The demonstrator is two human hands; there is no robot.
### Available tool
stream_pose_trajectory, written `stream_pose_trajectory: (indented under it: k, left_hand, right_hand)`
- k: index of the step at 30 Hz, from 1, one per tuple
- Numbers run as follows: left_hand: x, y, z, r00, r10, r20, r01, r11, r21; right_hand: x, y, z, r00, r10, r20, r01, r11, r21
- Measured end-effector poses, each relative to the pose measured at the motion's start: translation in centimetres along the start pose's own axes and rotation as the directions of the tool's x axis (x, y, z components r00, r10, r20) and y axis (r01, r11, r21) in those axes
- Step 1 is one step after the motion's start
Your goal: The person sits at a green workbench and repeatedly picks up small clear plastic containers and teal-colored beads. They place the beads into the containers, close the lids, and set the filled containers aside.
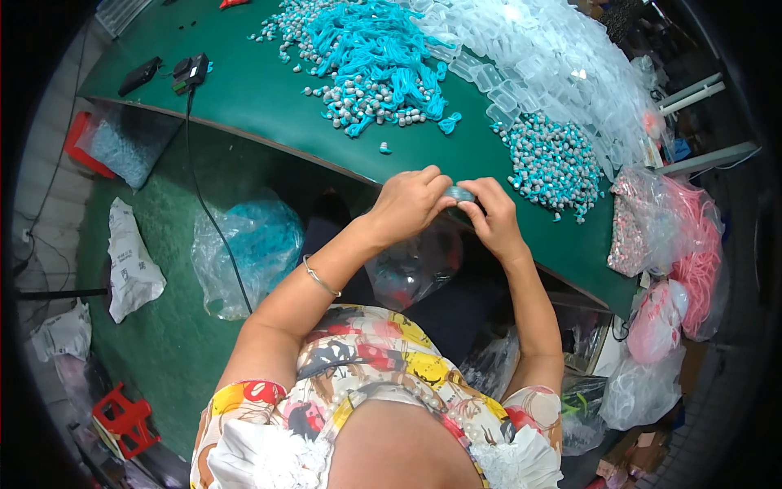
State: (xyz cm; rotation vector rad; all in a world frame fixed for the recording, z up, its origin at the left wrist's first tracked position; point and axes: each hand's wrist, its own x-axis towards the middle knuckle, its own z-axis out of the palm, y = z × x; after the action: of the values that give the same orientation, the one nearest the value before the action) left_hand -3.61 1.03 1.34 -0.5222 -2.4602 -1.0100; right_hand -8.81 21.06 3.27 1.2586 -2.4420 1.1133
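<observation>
Just over the table's front edge, my left hand [410, 200] and my right hand [494, 217] meet, both closed on a small rounded, see-through teal-grey piece [460, 194]. Thumbs and fingertips pinch it from either side; its exact kind is too small to tell. Beyond my left hand, one small grey-and-teal bead-like piece [385, 148] lies alone on the green table [269, 106]. Farther back is a heap of turquoise cords [366, 41] with grey-and-teal ends. To the right of my hands spreads a pile of loose grey-and-teal pieces [554, 163].
A large mound of clear plastic boxes [546, 57] covers the back right. Bags of pink cord [692, 253] hang by the right edge. A black device [190, 72] trails a cable [208, 208] down at left. Turquoise-filled bag [252, 248] and red stool [126, 420] are on the floor.
</observation>
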Motion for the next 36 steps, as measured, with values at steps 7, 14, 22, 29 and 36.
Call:
stream_pose_trajectory:
  k: [7, 14, 22, 29, 36]
  left_hand:
    - [-0.2, -0.4, -0.5, 0.994, -0.103, -0.029, 0.096, 0.979, -0.181]
    - [-2.4, 2.1, 1.3, 0.988, 0.148, 0.054, -0.139, 0.981, -0.138]
    - [-6.6, 0.2, 6.4, 0.901, 0.019, 0.433, -0.024, 1.000, 0.005]
    - [-2.5, -0.2, -2.8, 0.970, 0.056, -0.237, -0.019, 0.988, 0.155]
    - [-0.7, -5.1, -4.5, 0.960, -0.161, -0.230, 0.216, 0.946, 0.241]
  right_hand:
    - [1.7, -0.2, -0.4, 0.978, 0.116, 0.171, -0.154, 0.961, 0.231]
    - [9.8, 10.6, -3.0, 0.965, 0.154, -0.210, -0.254, 0.740, -0.623]
    - [13.5, 12.4, -1.4, 0.952, 0.290, -0.092, -0.256, 0.600, -0.758]
    - [12.5, 12.2, -1.7, 0.990, 0.139, -0.031, -0.119, 0.685, -0.718]
    - [12.8, 12.1, -1.6, 0.998, -0.026, -0.061, -0.026, 0.696, -0.718]
